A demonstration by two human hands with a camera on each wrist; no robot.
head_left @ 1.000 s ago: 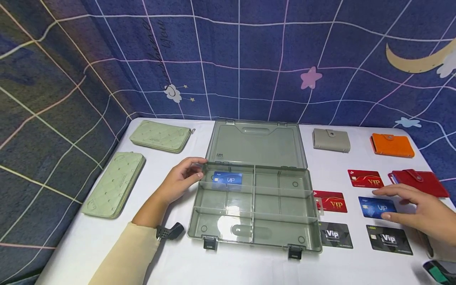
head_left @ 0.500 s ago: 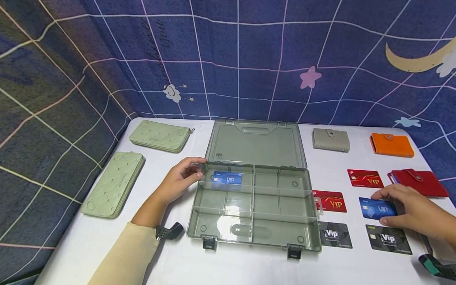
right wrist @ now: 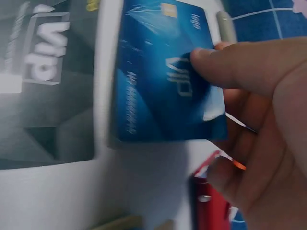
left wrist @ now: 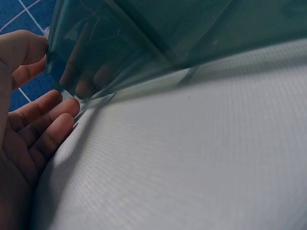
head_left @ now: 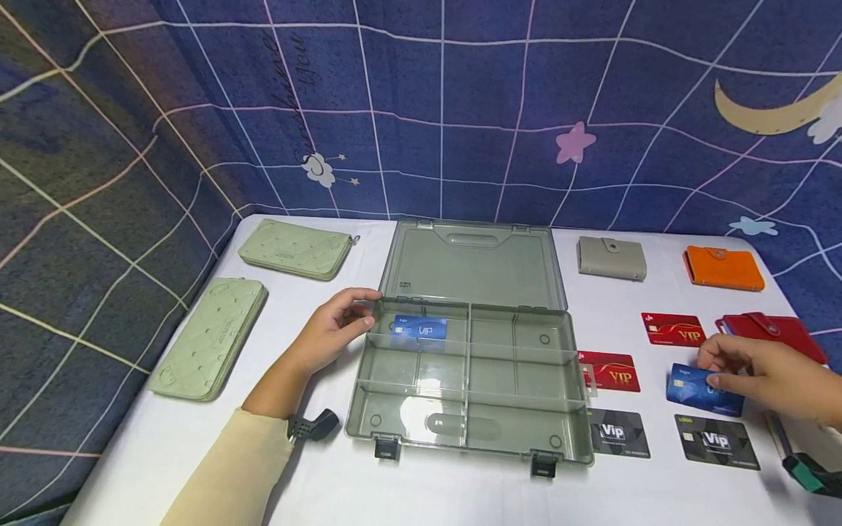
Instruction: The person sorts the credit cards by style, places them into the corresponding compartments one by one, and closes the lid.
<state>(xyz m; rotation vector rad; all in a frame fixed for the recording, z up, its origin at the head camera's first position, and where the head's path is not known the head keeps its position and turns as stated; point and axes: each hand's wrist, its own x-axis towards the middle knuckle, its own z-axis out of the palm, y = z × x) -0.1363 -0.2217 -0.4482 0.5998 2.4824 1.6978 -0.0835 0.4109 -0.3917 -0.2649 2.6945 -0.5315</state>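
In the head view, a grey translucent divided box lies with its lid folded back. A blue VIP card sits in its back left compartment. My left hand touches the box's back left corner from outside, index finger and thumb tips at the rim; the left wrist view shows the other fingers loosely bent beside the wall. My right hand pinches a second blue VIP card, thumb on its printed face, slightly tilted off the table. In the right wrist view that card hides part of the fingers.
Red VIP cards and black Vip cards lie right of the box, two partly under its edge. A red card holder, an orange one and a grey one lie beyond. Two green wallets are at left.
My right hand has closed its thumb and fingers on the blue card and raised it a little, tilting it. My left hand stays at the box corner.
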